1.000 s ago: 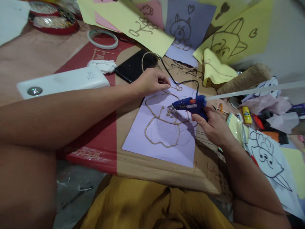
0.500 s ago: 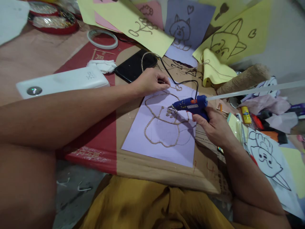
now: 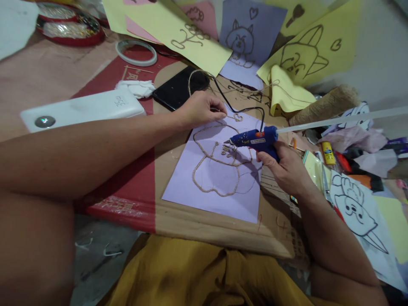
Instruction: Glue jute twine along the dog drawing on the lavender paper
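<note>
A purple sheet [image 3: 197, 187] lies on the cardboard, with brown twine [image 3: 216, 192] laid on it as a rounded outline and small details inside. At the sheet's upper edge, my left hand [image 3: 205, 108] pinches a length of the twine between thumb and fingers; a small curled end shows just right of the fingertips. My right hand [image 3: 285, 165] is wrapped round the handle of a blue glue gun [image 3: 255, 139]. The gun's nozzle points left, over the small twine details. A long clear glue stick [image 3: 338, 118] sticks out of the gun's back.
Behind my left hand lies a black phone [image 3: 174, 89]; a white power bank [image 3: 86, 109] is beyond my left forearm. A tape roll [image 3: 136, 53] and a twine roll [image 3: 327, 104] stand further back. Drawings, a glue stick tube [image 3: 328, 153] and scraps crowd the right.
The glue gun's nozzle has shifted very slightly up and left. My left hand keeps its pinch on the twine in nearly the same place.
</note>
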`<action>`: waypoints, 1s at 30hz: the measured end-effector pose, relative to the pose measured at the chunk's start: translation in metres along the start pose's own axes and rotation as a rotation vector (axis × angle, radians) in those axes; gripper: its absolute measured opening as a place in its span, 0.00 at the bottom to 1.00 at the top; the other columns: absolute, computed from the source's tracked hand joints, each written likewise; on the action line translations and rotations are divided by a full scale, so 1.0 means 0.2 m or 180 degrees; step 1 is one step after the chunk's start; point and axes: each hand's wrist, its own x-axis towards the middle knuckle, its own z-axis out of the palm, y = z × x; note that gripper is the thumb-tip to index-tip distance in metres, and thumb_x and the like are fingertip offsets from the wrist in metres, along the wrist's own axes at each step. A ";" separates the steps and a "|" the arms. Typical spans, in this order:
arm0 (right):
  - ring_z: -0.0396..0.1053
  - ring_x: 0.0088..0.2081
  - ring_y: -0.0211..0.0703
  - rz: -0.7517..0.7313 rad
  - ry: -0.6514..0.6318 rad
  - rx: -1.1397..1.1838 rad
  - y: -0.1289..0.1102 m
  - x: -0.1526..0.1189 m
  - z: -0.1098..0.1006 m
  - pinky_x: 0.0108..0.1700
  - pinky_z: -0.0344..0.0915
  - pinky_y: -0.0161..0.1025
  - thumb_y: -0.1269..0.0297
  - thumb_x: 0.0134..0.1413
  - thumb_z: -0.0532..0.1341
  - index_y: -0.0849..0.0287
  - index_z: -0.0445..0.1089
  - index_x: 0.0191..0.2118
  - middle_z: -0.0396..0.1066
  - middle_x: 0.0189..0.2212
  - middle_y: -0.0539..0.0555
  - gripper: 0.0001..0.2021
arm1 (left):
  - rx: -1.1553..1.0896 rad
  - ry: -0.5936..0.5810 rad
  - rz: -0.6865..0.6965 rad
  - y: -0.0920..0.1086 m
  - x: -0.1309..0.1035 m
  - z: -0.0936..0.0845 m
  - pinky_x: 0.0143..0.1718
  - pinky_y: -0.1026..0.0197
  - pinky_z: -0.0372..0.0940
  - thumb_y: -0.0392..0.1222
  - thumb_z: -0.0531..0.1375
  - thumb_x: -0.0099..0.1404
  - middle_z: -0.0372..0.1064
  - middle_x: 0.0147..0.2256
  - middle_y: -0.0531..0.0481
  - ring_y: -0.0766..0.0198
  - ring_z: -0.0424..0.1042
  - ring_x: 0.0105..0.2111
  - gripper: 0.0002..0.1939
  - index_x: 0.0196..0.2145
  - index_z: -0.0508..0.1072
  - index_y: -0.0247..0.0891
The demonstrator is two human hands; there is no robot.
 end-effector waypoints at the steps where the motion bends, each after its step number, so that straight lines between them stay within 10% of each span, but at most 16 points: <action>1: 0.74 0.41 0.54 0.0012 -0.0017 -0.0005 0.00 0.00 0.00 0.43 0.71 0.49 0.47 0.67 0.57 0.58 0.74 0.45 0.78 0.40 0.60 0.19 | 0.0001 0.0005 -0.0005 0.00 0.00 0.00 0.42 0.63 0.68 0.40 0.66 0.60 0.81 0.32 0.49 0.63 0.78 0.35 0.08 0.34 0.84 0.35; 30: 0.72 0.38 0.53 -0.0193 0.0207 -0.0019 -0.05 -0.02 -0.02 0.41 0.69 0.49 0.53 0.64 0.61 0.54 0.72 0.52 0.77 0.40 0.57 0.16 | -0.0064 0.0029 -0.0067 0.01 0.00 0.00 0.44 0.62 0.69 0.39 0.66 0.59 0.81 0.33 0.50 0.62 0.78 0.36 0.06 0.33 0.84 0.38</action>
